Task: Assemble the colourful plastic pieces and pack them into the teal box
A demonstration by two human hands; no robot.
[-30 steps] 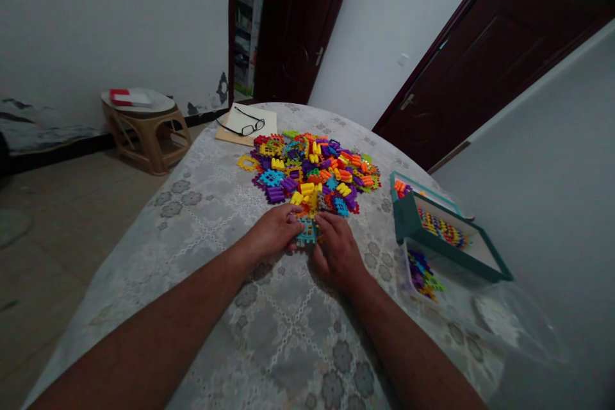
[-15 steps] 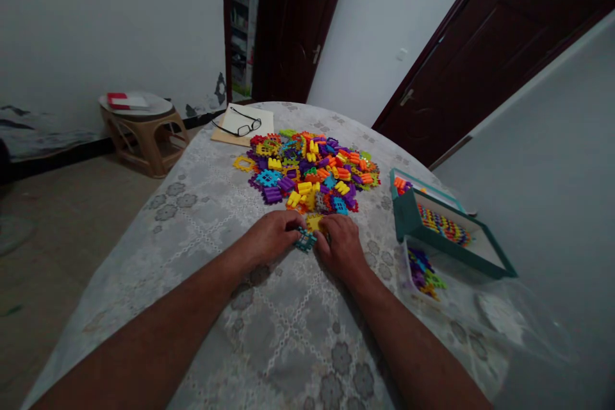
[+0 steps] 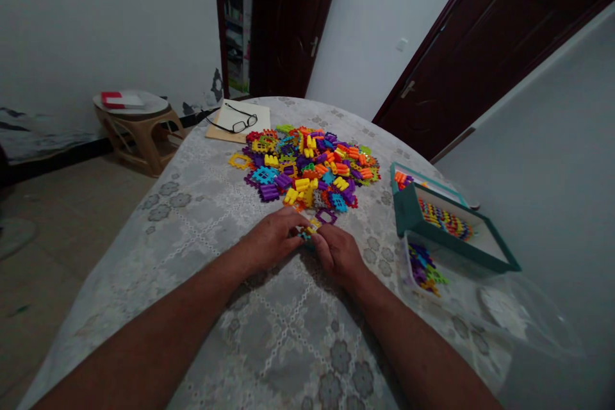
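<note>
A heap of colourful plastic building pieces point(image 3: 307, 166) lies on the table's lace cloth point(image 3: 202, 224). Just in front of it my left hand point(image 3: 273, 240) and my right hand point(image 3: 339, 253) meet, fingers curled and pinching small pieces point(image 3: 309, 230) between them, a teal one and a yellow one. Most of those pieces are hidden by my fingers. A loose purple frame piece point(image 3: 328, 216) sits right behind my right hand.
A teal box point(image 3: 432, 230) with printed lid stands at the right, a clear tray of pieces point(image 3: 423, 266) beside it. Glasses point(image 3: 235, 118) rest on a paper pad at the far edge. A plastic stool point(image 3: 134, 128) stands on the floor left. Dark doors behind.
My hands have closed tighter together over the teal and yellow pieces, which show less than before. The view has tipped slightly downward. The purple frame piece now lies uncovered behind my right hand.
</note>
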